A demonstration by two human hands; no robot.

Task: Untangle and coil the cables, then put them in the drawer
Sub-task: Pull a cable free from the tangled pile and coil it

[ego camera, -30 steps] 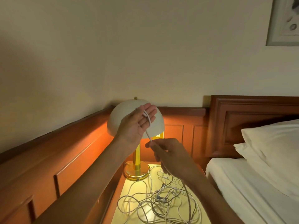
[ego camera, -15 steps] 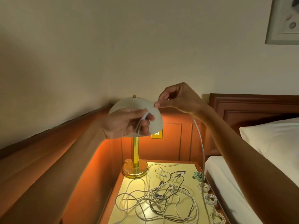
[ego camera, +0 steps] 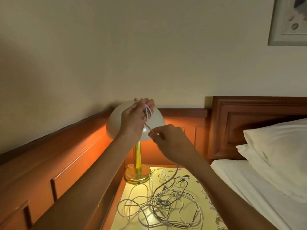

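Bed (ego camera: 249,188) with pillow (ego camera: 279,155) at right. Nightstand (ego camera: 126,195) beside it, lamp (ego camera: 137,173) at its back-left corner. Tangle (ego camera: 159,201) of white and dark cables lies loose on the nightstand top. Left hand (ego camera: 132,122), raised before the lamp shade, holds a white cable (ego camera: 148,110) looped round its fingers. Right hand (ego camera: 169,143), just below-right, fingers closed, pinches the same cable's taut run.
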